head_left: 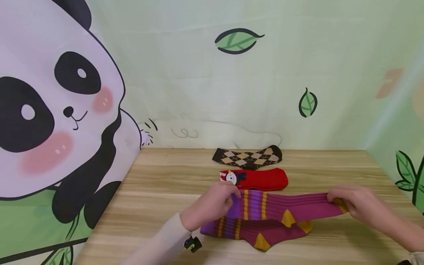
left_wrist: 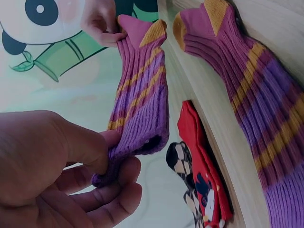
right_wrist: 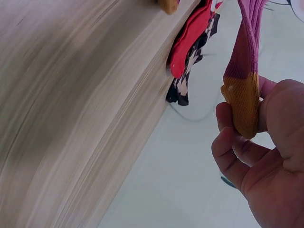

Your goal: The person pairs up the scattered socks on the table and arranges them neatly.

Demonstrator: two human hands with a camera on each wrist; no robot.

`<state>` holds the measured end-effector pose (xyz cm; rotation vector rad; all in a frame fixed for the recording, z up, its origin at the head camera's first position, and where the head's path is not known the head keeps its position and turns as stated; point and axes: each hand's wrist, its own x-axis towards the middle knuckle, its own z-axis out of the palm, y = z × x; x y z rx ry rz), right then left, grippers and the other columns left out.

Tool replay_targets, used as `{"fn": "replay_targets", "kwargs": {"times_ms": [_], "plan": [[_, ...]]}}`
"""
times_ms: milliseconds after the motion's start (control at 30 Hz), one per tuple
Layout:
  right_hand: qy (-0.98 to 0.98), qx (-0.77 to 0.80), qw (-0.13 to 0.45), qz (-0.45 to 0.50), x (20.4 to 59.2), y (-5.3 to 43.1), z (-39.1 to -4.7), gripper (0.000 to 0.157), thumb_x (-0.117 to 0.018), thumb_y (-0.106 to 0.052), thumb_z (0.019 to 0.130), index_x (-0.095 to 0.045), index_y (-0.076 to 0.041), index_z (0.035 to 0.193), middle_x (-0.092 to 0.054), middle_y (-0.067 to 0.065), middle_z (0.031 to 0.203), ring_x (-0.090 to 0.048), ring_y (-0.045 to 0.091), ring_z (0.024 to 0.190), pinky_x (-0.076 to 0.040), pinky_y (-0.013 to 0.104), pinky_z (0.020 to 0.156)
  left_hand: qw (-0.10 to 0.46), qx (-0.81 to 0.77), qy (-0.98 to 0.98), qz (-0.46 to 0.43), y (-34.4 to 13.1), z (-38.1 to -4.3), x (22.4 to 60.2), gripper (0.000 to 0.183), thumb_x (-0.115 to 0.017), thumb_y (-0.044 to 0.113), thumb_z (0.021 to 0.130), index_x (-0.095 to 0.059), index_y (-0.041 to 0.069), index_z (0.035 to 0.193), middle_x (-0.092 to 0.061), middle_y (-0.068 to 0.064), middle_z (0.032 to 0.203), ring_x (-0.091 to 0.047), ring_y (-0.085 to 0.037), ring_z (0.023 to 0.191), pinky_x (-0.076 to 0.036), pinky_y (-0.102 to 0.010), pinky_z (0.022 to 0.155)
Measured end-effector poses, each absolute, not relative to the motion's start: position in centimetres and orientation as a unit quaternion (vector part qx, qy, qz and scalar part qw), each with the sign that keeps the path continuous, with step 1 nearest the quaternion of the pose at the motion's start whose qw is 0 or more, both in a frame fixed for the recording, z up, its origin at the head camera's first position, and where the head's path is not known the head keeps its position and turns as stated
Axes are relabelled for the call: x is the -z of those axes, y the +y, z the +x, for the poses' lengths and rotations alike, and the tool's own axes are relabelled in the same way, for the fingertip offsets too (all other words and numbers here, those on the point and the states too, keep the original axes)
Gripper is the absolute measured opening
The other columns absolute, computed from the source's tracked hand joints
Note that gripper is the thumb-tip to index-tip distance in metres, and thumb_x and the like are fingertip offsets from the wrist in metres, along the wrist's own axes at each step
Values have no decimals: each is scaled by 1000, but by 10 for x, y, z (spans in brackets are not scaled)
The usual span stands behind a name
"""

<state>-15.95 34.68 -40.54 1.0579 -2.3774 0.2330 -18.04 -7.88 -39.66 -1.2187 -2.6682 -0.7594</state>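
A ribbed magenta sock (head_left: 275, 206) with purple and mustard stripes is stretched level between both hands, held above the table. My left hand (head_left: 213, 202) pinches its purple cuff, whose opening shows in the left wrist view. At the other end my right hand (head_left: 359, 204) pinches the mustard toe (right_wrist: 244, 104) between thumb and fingers. Under the held sock lies a matching striped sock (head_left: 243, 233) on the table, partly covered in the head view; its mustard heel points toward me.
Behind the held sock lies a red sock (head_left: 261, 179) with a cartoon figure. Farther back is a brown and tan argyle sock (head_left: 248, 158). The wooden table (head_left: 159, 184) ends at a printed backdrop (head_left: 185, 84) with a panda (head_left: 99, 121) on the left.
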Motion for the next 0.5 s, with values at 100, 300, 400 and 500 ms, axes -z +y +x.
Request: {"fn": "replay_targets", "kwargs": {"times_ms": [100, 300, 400, 500], "plan": [[-878, -94, 256, 394, 407, 341, -160, 56, -81, 18, 57, -72, -27, 89, -74, -8, 92, -72, 12, 80, -53, 14, 68, 56, 250, -880, -399, -87, -180, 397, 36, -54, -21, 80, -76, 1, 98, -75, -8, 104, -68, -15, 92, -52, -15, 75], [-881, -101, 240, 396, 411, 331, -159, 58, -75, 23, 58, -74, -25, 90, -74, -7, 98, -72, 13, 84, -50, 7, 76, 61, 259, -879, -397, -101, -177, 397, 38, -52, -23, 80, -77, 1, 97, -75, -9, 105, -71, -21, 97, -54, -17, 79], [-886, -105, 224, 393, 411, 326, -157, 60, -74, 25, 59, -74, -25, 91, -73, -7, 99, -71, 11, 85, -51, 8, 75, 62, 259, -880, -395, -107, -174, 396, 38, -52, -23, 80, -77, 1, 96, -75, -9, 103, -70, -21, 96, -54, -17, 78], [-890, -109, 209, 391, 410, 321, -157, 60, -73, 26, 60, -73, -25, 92, -72, -7, 100, -70, 9, 86, -55, 16, 70, 63, 263, -879, -394, -113, -173, 397, 37, -53, -24, 79, -76, 0, 95, -73, -9, 102, -70, -21, 93, -54, -16, 74]]}}
